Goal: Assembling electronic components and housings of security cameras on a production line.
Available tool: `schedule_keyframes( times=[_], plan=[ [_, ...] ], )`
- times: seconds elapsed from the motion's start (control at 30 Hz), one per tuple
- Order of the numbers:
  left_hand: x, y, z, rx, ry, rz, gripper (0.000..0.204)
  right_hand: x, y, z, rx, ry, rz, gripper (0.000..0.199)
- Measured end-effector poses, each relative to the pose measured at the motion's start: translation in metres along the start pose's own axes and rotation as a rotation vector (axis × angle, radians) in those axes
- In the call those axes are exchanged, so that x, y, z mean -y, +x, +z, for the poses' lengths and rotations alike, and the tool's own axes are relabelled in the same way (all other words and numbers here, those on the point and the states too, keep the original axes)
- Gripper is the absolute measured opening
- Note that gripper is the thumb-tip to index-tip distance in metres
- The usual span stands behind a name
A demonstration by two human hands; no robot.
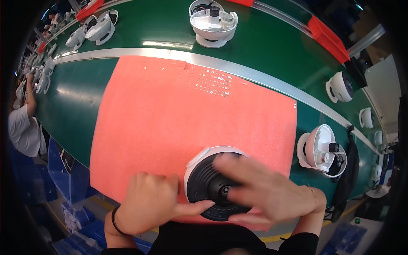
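Note:
In front of me on a pink foam mat [140, 110] lies a round white device [196, 158] with a black ringed face and a recessed round centre. My left hand [151, 202] is at its left side, fingers curled in and thumb stretched over the black face near the lower rim. Whatever those curled fingers may hold is hidden. Above the right part of the device hovers my right hand [265, 189], smeared by motion, its fingers apart and nothing visible in them. It covers much of the face; I cannot tell whether it touches.
Small screws [214, 83] stand in rows along the mat's far edge. To the right sits an opened white housing [321, 146] with black and clear parts. Beyond a metal rail, another opened unit [213, 27] stands on the green belt [272, 42]. A co-worker [27, 127] is at far left.

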State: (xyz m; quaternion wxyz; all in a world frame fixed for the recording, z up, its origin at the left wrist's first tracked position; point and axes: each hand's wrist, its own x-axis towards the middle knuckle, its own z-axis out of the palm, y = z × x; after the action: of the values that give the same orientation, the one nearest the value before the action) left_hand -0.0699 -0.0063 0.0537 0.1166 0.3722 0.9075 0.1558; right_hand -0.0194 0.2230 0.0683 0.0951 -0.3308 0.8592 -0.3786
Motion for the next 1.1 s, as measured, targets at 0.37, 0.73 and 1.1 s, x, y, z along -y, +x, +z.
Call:
schedule_keyframes(
  times=[0.37, 0.73, 1.1],
  plan=[
    [-0.002, 0.006, 0.021, 0.026, -1.055, 0.034, 0.077, -0.011, -0.018, 0.016, -0.266, 0.697, 0.353, 0.078],
    [0.004, 0.055, -0.003, -0.237, -0.743, 0.236, 0.085, -0.034, 0.007, -0.003, -0.677, 0.359, 0.193, 0.079],
    [0.041, 0.093, -0.014, -0.246, -1.066, 0.553, 0.084, -0.017, 0.022, -0.024, -0.838, 0.118, -0.067, 0.081]
  ],
)
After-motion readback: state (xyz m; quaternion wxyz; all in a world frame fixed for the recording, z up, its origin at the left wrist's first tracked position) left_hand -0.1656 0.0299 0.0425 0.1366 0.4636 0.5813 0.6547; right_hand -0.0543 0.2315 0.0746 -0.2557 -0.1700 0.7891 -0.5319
